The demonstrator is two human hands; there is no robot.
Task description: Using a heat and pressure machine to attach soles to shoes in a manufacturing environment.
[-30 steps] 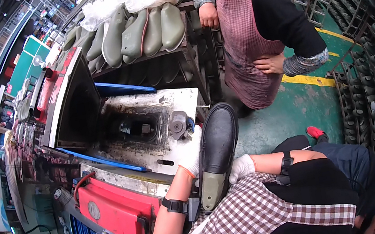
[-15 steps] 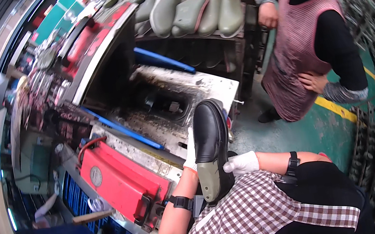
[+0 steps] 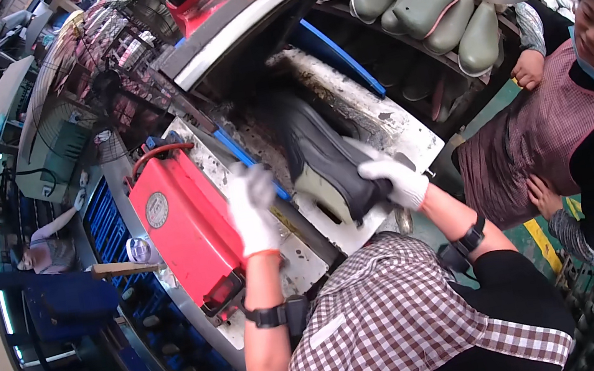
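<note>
A black shoe point(image 3: 335, 156) with an olive-green piece point(image 3: 320, 191) at its heel end lies slanted over the worn white machine bed point(image 3: 395, 119). Its toe points away from me into the machine's dark opening, where the tip is hard to make out. My right hand point(image 3: 398, 179), in a white glove, is closed around the heel end. To the left of the shoe and apart from it, my white-gloved left hand point(image 3: 253, 212) is raised beside a red box-shaped housing point(image 3: 182, 219). Its fingertips are blurred, but it looks open and holds nothing.
Blue bars point(image 3: 343, 58) flank the opening, below a raised red-and-white lid point(image 3: 254, 10). Olive-green shoe forms point(image 3: 432, 9) fill a rack at the back right. A co-worker in a pink checked apron point(image 3: 506, 133) stands on the right. A fan point(image 3: 91, 86) stands at the left.
The shoe has moved forward from in front of my body onto the machine bed. My left hand has come off it and moved left; my right hand now grips its heel end. The view has shifted.
</note>
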